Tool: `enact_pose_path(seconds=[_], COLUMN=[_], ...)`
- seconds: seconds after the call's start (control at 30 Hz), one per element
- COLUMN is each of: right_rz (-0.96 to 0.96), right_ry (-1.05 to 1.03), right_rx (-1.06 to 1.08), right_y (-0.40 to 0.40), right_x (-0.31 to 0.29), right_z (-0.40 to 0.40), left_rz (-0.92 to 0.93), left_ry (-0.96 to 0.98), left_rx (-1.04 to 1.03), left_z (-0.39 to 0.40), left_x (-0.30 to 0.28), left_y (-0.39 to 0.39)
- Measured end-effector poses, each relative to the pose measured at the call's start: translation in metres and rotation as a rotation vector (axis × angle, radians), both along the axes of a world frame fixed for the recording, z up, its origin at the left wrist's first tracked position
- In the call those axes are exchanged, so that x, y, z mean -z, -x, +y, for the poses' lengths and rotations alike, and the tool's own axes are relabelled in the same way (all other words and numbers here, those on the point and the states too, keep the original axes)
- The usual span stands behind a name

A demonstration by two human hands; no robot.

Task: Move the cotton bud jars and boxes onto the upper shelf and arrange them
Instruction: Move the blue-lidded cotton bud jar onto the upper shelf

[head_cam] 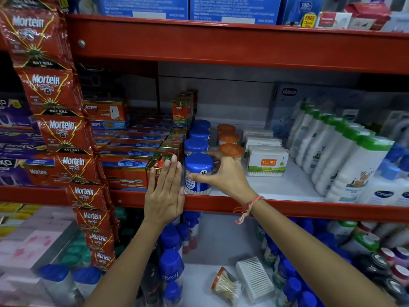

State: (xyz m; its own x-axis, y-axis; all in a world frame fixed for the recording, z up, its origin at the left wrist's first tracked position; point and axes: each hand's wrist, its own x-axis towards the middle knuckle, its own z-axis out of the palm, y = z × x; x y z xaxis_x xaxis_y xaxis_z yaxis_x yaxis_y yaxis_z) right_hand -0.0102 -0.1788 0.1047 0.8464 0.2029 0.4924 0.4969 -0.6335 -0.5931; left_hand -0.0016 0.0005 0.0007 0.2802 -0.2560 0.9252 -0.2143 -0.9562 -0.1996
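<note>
A row of blue-lidded cotton bud jars runs back along the upper shelf (276,189). My right hand (223,173) grips the front jar (198,173) at the shelf's front edge. My left hand (164,191) is flat and open, fingers together, pressed against the jar's left side and the red box beside it. Three orange-lidded jars (230,150) stand in a row to the right, then stacked clear Tulips cotton bud boxes (266,162). On the lower shelf lie a tipped orange-lidded jar (224,284) and a clear cotton bud box (254,278).
Red Mortein boxes (132,165) fill the shelf left of the jars. A strip of Mortein sachets (66,134) hangs at the left. White bottles with green caps (345,156) crowd the right. Blue-capped bottles (170,267) stand on the lower shelf.
</note>
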Motion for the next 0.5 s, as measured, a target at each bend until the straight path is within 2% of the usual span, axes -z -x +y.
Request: enact_pose_path(seconds=[0.17,0.23,0.3,0.4,0.5], right_rz=[-0.286,-0.434,-0.523,-0.454,-0.188], right_ry=[-0.072,-0.122,-0.083,0.094,0.271], right_rx=[0.064,0.033,-0.034,-0.152,-0.156], right_y=[0.029,0.044,0.057,0.064,0.063], right_x=[0.022,0.037,0.061,0.115,0.172], right_z=[-0.012,-0.019,-0.029,-0.047,-0.065], left_rz=[-0.005,-0.007,-0.004,0.003,-0.008], left_ry=[0.007,0.007,0.009,0.011,0.011], left_rx=[0.021,0.018,0.029,0.029,0.039], left_z=[-0.001,-0.001,-0.001,-0.001,0.000], left_x=[-0.001,-0.002,-0.001,-0.001,0.000], left_y=[0.000,0.000,-0.001,0.000,0.000])
